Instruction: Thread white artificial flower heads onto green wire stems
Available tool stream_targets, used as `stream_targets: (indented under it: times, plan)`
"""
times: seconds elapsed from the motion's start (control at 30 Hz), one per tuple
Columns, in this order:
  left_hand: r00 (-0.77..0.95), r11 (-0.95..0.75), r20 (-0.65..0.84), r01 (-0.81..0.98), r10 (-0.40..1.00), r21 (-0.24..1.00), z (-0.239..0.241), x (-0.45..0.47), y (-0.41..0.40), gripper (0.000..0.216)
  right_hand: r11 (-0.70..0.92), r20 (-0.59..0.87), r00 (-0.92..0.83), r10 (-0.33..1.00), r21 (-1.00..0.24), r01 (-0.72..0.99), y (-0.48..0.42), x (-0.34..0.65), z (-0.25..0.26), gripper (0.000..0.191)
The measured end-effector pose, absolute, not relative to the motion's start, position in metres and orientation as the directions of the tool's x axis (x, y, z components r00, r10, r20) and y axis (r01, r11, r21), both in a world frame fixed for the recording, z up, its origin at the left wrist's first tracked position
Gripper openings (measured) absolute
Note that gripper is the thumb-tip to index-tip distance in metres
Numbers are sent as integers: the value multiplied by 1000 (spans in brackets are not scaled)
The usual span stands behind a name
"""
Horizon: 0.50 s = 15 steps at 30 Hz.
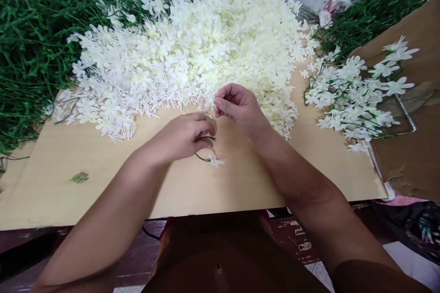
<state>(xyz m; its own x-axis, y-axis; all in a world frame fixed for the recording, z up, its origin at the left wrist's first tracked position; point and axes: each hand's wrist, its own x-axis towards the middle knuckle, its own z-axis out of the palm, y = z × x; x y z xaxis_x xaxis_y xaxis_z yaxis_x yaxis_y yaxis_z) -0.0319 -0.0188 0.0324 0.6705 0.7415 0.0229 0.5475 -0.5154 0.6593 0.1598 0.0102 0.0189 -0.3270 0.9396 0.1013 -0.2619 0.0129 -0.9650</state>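
My left hand (pixel 185 137) rests on the pale wooden board (pixel 103 183), fingers curled round a thin green stem (pixel 206 149) that carries a small white flower (pixel 216 161) at its lower end. My right hand (pixel 239 107) is just above it at the edge of the big heap of loose white flower heads (pixel 206 41). Its thumb and fingers are pinched together on a white flower head (pixel 209 103) from that heap. The two hands almost touch.
Piles of green stems lie at the left (pixel 30 46) and at the back right (pixel 374 9). Finished stems with white flowers (pixel 354 96) lie on the right by a brown board (pixel 412 155). A green scrap (pixel 79 177) lies on the board's left part.
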Motion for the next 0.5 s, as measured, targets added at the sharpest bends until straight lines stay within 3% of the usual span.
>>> stream_targets:
  times: [0.1, 0.2, 0.37, 0.5]
  plan:
    - [717, -589, 7, 568, 697, 575, 32, -24, -19, 14, -129, 12, -364, 931, -924, -360, 11, 160, 17, 43]
    - [675, -571, 32, 597, 737, 564, 30, -24, -18, 16, -205, -29, -407, 913, -894, -397, 10, 159, 17, 45]
    - [359, -256, 45, 566, 932, 784, 27, -30, -13, 12, -255, -72, -413, 908, -877, -408, 7, 159, 22, 40]
    - [98, 11, -52, 383, 994, 924, 28, -29, -8, 14, -243, -65, -425, 903, -892, -380, 7, 158, 22, 43]
